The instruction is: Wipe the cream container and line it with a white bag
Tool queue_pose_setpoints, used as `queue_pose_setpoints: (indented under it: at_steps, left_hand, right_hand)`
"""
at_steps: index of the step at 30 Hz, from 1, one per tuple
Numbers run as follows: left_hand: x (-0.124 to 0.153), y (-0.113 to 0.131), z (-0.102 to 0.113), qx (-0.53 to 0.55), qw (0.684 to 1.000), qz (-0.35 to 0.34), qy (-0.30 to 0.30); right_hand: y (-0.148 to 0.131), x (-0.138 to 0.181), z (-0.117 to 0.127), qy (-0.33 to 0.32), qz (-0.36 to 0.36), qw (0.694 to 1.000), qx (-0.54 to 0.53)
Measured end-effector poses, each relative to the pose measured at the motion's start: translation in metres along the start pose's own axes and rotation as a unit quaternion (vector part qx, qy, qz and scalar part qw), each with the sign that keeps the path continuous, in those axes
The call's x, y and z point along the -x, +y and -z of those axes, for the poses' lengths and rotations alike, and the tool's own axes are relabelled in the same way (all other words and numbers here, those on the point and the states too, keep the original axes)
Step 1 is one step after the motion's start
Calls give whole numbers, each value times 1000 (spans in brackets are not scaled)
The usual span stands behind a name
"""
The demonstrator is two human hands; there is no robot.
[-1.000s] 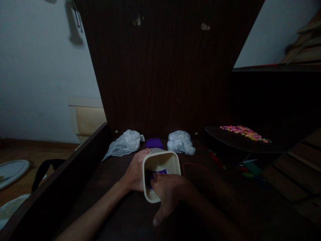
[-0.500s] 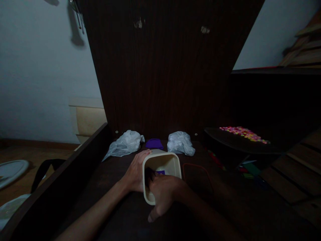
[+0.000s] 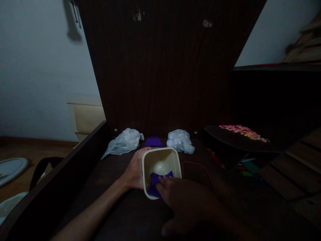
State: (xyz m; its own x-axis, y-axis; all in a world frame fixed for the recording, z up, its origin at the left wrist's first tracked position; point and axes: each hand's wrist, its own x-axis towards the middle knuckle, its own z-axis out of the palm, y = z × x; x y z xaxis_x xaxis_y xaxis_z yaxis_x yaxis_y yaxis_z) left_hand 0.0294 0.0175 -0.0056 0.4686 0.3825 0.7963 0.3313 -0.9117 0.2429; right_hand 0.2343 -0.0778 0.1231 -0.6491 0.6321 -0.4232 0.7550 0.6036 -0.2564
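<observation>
A cream plastic container (image 3: 162, 152) is tipped with its open mouth toward me. My left hand (image 3: 136, 169) is wrapped round its left side and steadies it; some fingers are hidden behind the wall. Inside the mouth, a purple cloth (image 3: 155, 184) lies against the lower inner wall. My right hand (image 3: 178, 197) has its fingers on this cloth, pressing it to the container's lower rim and inner side. The right thumb sticks out below, apart from the cloth. Beside the container on the right lies a thin reddish-brown square frame (image 3: 195, 163).
Two crumpled white plastic bags (image 3: 125, 142) and a folded purple cloth (image 3: 153, 142) line the back panel. A dark raised edge (image 3: 57, 180) bounds the left. At right, a dark shelf (image 3: 215, 134) bears pink and yellow pieces (image 3: 244, 131).
My right hand has drawn back from deep inside the container toward its lower right rim, bringing the purple cloth into fuller view. My left hand keeps its hold.
</observation>
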Motion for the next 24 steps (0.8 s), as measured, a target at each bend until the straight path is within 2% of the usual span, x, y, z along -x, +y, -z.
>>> queue_pose_setpoints:
  at_steps: [6, 10, 14, 19, 24]
  left_hand:
    - [-1, 5, -3, -8, 999, -35, 6]
    - [-3, 8, 0, -17, 999, -31, -6]
    - [-3, 7, 1, -23, 999, -33, -4]
    - [-3, 5, 0, -30, 998, -45, -7]
    - [-3, 2, 3, -21, 999, -42, -2]
  right_hand:
    - [-2, -38, 7, -87, -24, 995, 53]
    - [5, -63, 10, -131, -16, 990, 57]
    - [6, -72, 13, -178, -17, 982, 56]
    - [-6, -57, 9, -111, -14, 992, 63]
    - [-12, -18, -5, -16, -3, 1000, 18]
